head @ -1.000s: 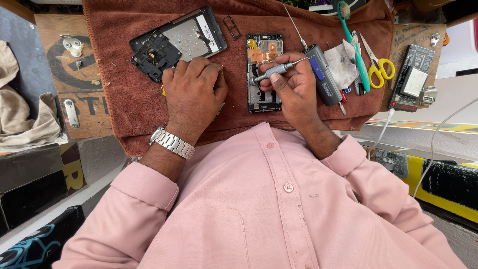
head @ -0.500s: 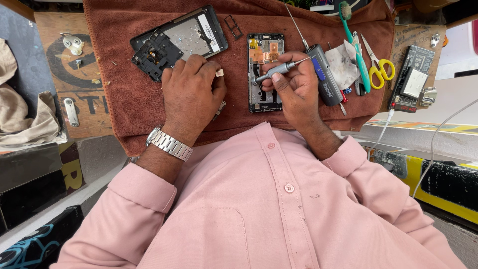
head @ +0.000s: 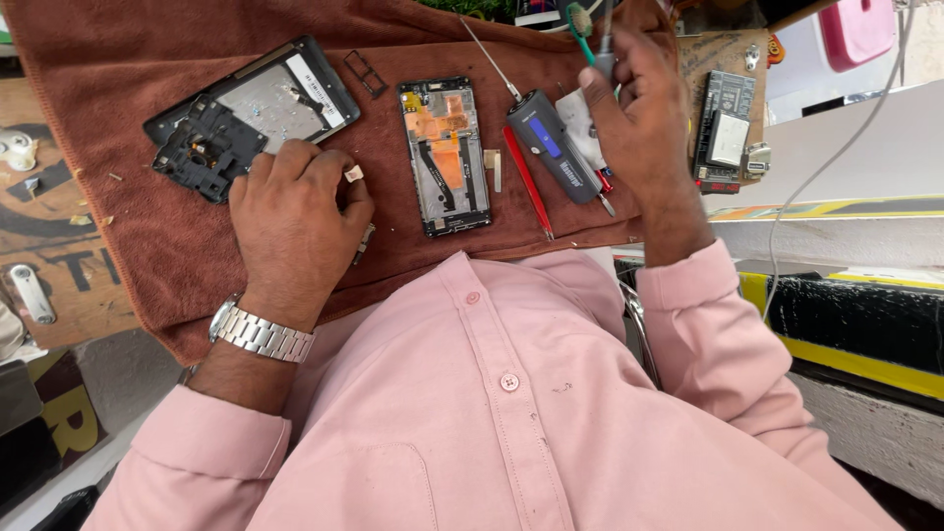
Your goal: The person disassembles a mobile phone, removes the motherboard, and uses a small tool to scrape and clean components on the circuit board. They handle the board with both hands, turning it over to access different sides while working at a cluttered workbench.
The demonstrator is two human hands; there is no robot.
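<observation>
Resting knuckles-down on the brown towel, left hand is curled nearly closed, pinching a small pale chip at its fingertips. Opened phone frame with orange board lies flat just right of that hand, apart from it, untouched. Right hand is raised past the frame's right side, fingers closed around a thin grey tool held upright. Grey-blue electric screwdriver and red pen lie between frame and right hand. Detached back cover sits above the left hand.
</observation>
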